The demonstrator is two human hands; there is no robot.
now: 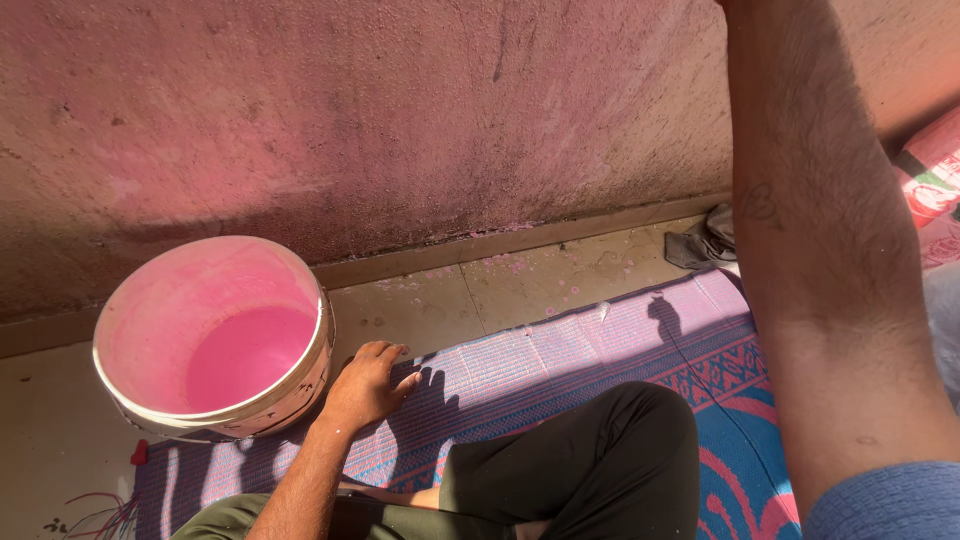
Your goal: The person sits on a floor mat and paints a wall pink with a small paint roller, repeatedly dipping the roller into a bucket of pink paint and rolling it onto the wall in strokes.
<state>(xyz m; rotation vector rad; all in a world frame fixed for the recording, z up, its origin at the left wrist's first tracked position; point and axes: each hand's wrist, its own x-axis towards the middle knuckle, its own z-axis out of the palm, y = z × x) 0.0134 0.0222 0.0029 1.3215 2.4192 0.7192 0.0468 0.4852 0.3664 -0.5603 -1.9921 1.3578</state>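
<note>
My left hand (368, 385) rests palm down on a striped woven mat (560, 350), fingers spread, holding nothing. It lies just right of a round bucket (130, 400) with pink paint pooled inside. My right forearm rises at the right of the view toward a pink-stained wall (350, 120), and the right hand itself is cut off above the top edge. My legs in dark trousers are folded on the mat.
A tiled floor strip with pink splatter runs along the wall's base (520, 265). A grey cloth (700, 245) lies at the mat's far right. A printed sack (935, 180) is at the right edge. A small red object (139, 453) lies by the bucket.
</note>
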